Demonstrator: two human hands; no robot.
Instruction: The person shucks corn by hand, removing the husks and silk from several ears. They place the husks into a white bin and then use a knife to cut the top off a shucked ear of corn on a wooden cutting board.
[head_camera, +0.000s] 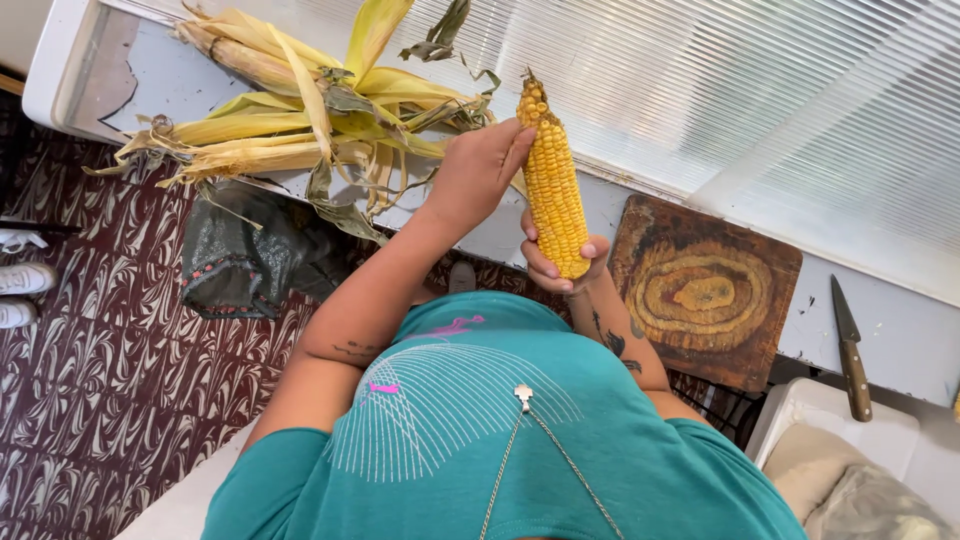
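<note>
- We look down over a teal shirt (520, 460) at two bare hands holding one husked ear of corn (553, 185) above the edge of a pale counter (900, 330).
- Our right hand (560, 265) is cupped under the ear's thick lower end, its fingers curled up and gripping the base on both sides.
- Our left hand (478, 172) rests against the left side of the ear near its upper half, fingers loosely bent; whether it grips or only touches we cannot quite tell from this angle.
- The ear stands nearly upright in the view, its long axis running bottom to top, with the narrow tip pointing away from us toward the window blinds (700, 80) and leaning slightly left.
- Left of the hands, a heap of unhusked corn (290, 110) lies on the counter, near the left hand.
- Right of the hands, a round-grained wooden cutting board (705, 290) lies just beside the right wrist, and a knife (850, 350) rests well apart beyond it.
- Below the counter edge, patterned dark-red floor (90, 380) shows open space, with a dark bag (235, 255) hanging under the husks.
</note>
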